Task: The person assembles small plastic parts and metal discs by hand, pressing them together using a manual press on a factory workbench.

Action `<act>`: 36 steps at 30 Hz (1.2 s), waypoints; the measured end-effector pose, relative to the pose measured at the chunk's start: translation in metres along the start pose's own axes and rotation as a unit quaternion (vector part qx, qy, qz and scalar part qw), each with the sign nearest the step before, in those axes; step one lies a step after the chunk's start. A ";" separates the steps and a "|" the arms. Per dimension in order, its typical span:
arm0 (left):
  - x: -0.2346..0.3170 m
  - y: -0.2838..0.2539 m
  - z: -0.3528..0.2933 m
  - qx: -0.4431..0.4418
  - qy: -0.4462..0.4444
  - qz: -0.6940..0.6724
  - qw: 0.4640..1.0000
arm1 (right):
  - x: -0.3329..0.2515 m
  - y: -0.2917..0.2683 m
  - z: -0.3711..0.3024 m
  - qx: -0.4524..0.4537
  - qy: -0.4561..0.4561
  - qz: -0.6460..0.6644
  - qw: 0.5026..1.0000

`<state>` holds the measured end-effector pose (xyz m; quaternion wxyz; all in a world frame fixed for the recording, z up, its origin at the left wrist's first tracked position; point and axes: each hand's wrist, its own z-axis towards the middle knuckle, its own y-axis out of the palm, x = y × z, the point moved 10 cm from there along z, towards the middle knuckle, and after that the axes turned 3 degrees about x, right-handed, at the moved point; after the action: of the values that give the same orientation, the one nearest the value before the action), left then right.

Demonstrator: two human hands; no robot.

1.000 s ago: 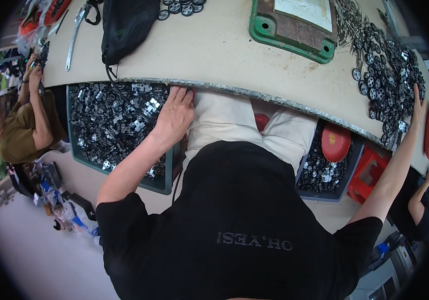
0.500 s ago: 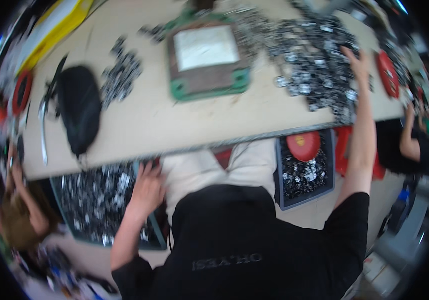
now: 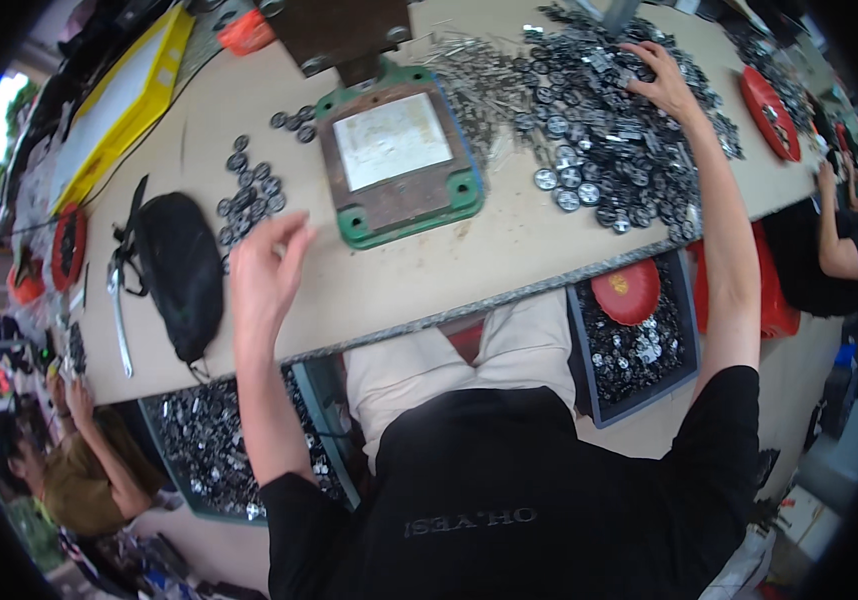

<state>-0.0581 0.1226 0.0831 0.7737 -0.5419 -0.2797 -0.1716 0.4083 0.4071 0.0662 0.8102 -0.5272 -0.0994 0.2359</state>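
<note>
My right hand (image 3: 667, 88) is at the large pile of small round black and silver metal parts (image 3: 599, 130) on the right of the table. Its thumb and fingers are apart and curved over the pile; no part shows held. My left hand (image 3: 267, 265) hovers over the table's left half, beside a small group of similar round parts (image 3: 254, 195). Its fingers are loosely bent, the thumb apart, with nothing visible between them. Between my hands stands a green and brown press base (image 3: 399, 205) with a pale plate (image 3: 392, 140) on top.
Thin metal pins (image 3: 469, 75) lie behind the press. A black pouch (image 3: 181, 275) and a wrench (image 3: 119, 320) lie at left. Bins of parts, one green (image 3: 334, 440) and one grey (image 3: 687, 375), flank my legs. A red dish (image 3: 771, 112) is at far right. Other people sit on both sides.
My left hand has risen from beside my lap to above the table. My right hand has moved farther back and left over the pile. The view has shifted, showing more of the press head.
</note>
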 end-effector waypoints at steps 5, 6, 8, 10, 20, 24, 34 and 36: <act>-0.031 0.004 0.038 0.142 0.084 0.224 0.961 | -0.039 0.016 0.026 -0.037 -0.037 0.027 0.998; -0.029 0.005 0.041 0.161 0.082 0.243 0.953 | -0.054 0.017 0.029 -0.061 -0.047 0.035 0.996; -0.041 0.010 0.048 0.138 0.074 0.248 0.956 | -0.081 0.017 0.032 -0.069 -0.082 0.008 0.994; -0.057 0.021 0.058 0.081 0.051 0.209 0.973 | -0.105 0.014 0.031 -0.074 -0.103 -0.002 0.992; -0.090 0.019 0.063 0.016 -0.051 0.053 0.997 | -0.144 -0.017 0.018 -0.007 -0.049 0.078 0.996; -0.065 0.022 0.036 0.008 -0.130 -0.241 0.962 | -0.172 0.006 -0.010 -0.144 0.018 0.191 0.971; 0.002 0.098 -0.059 -0.146 -0.194 -0.725 0.645 | -0.193 0.015 -0.017 -0.044 -0.033 0.114 0.992; 0.001 0.105 -0.065 -0.151 -0.188 -0.744 0.623 | -0.197 0.015 -0.019 -0.047 -0.023 0.106 0.993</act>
<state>0.0184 0.0996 -0.0113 0.2197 -0.2788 -0.6968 -0.6232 0.2412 0.3006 0.0618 0.7524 -0.5668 -0.0720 0.3277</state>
